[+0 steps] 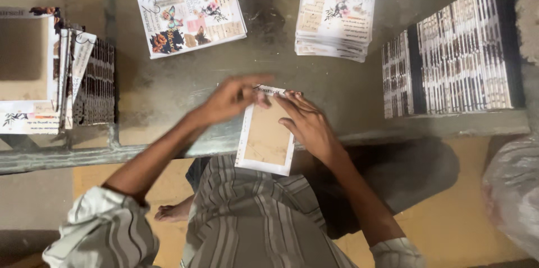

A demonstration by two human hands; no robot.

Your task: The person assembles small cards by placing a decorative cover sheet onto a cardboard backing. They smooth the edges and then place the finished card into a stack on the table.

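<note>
A cream-brown booklet with a white printed border (265, 136) lies over the front edge of the grey table (168, 85), overhanging toward my lap. My left hand (231, 99) pinches its top edge between thumb and fingers. My right hand (307, 123) rests along its upper right side, fingers pressing the top corner. Both hands hold the same booklet.
A single floral-printed cover (191, 15) lies at the back left. A stack of the same covers (336, 10) sits at the back centre. Rows of spiral-bound booklets on edge (455, 49) fill the right; more bound books and covers (53, 71) stand at left. A plastic bag (514, 195) lies lower right.
</note>
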